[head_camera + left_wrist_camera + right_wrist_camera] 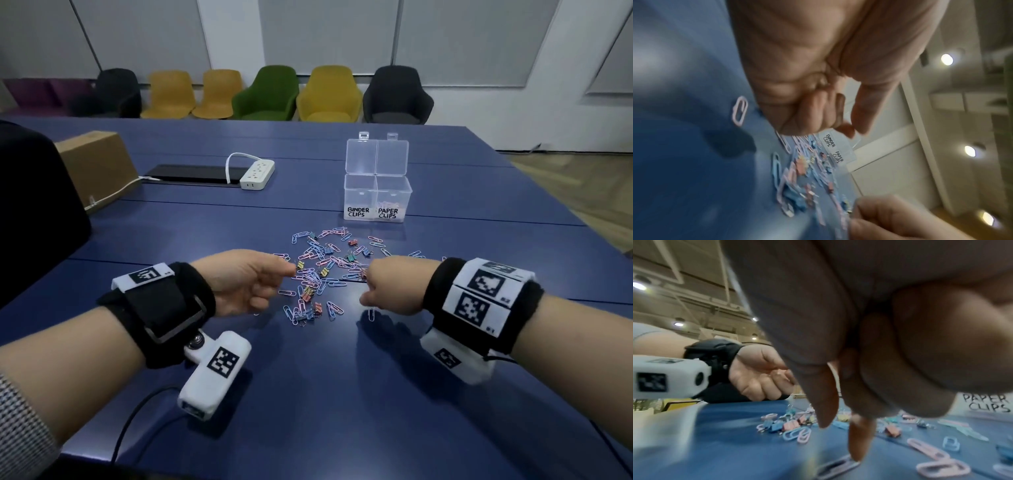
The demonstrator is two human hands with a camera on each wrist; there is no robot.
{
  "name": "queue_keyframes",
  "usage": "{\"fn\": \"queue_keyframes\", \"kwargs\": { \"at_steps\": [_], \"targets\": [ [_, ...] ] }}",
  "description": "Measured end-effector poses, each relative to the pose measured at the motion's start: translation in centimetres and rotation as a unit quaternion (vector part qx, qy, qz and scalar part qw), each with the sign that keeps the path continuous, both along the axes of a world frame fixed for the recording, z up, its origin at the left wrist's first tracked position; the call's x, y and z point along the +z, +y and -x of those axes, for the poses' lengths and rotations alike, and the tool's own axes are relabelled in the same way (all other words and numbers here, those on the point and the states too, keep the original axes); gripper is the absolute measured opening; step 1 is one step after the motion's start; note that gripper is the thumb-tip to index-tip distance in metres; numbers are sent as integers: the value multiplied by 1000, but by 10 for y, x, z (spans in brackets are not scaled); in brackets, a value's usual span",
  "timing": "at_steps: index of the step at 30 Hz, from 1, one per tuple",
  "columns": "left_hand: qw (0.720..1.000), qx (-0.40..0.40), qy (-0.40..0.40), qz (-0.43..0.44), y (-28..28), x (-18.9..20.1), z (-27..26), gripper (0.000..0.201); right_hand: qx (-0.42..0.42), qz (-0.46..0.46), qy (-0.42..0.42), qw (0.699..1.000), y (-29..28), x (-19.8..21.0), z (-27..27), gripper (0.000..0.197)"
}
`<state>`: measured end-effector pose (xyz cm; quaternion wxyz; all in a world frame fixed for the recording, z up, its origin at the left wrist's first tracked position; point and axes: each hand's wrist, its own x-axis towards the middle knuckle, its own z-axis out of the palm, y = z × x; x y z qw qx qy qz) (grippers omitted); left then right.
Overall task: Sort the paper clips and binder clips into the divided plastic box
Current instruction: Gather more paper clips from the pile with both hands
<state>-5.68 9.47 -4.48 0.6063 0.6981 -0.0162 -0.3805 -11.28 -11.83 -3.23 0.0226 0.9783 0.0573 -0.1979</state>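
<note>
A loose pile of pastel paper clips and small coloured binder clips (pixel 325 270) lies on the blue table (pixel 308 394). Behind it stands the clear divided box (pixel 376 202) with its lid up. Its left half is labelled BINDER CLIPS, its right half PAPER CLIPS. My left hand (pixel 291 274) hovers at the pile's left edge, fingers curled. Thumb and index tips almost meet beside a yellow binder clip (pixel 300 264); blur hides any hold. My right hand (pixel 840 441) points thumb and index down, apart, over a paper clip (pixel 838 467). Its other fingers are curled in.
A white power strip (pixel 257 174), a black flat panel (pixel 191 174) and a cardboard box (pixel 99 164) sit at the far left. A dark bulky object (pixel 34 205) stands at the left edge. Chairs (pixel 267 92) line the far wall.
</note>
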Motion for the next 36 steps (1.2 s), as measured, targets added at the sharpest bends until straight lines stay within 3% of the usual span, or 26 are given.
{"fn": "queue_keyframes", "kwargs": {
  "at_steps": [2,3,6,8,11,13,18,22,32,36],
  "targets": [
    [984,-75,-112,-117,-1,-1,-3,19,4,32,20,999,7,-2,3,49],
    [957,-119,-185,-189,-2,1,-3,15,0,37,30,999,10,-4,2,51],
    [830,-225,-371,-349,-8,5,-2,13,-3,31,42,999,23,-8,-5,54],
    [781,-271,-409,-386,-15,5,2,21,6,26,41,999,32,-11,-9,55],
    [737,-306,-447,-406,-24,1,6,23,37,27,33,998,43,-7,-12,46],
    [722,-309,-463,-410,-29,0,5,21,60,41,39,997,47,-4,-17,36],
    [709,-312,-469,-423,-33,-4,2,10,95,100,37,990,52,-6,-25,41],
    [705,-309,-469,-433,-33,-6,1,11,87,109,43,989,54,-5,-29,17],
    [700,-312,-436,-473,-33,-9,2,15,70,113,32,991,50,-3,-25,38],
    [678,-324,-437,-495,-34,-11,3,19,71,87,18,993,47,-9,-24,36]
  ]
}}
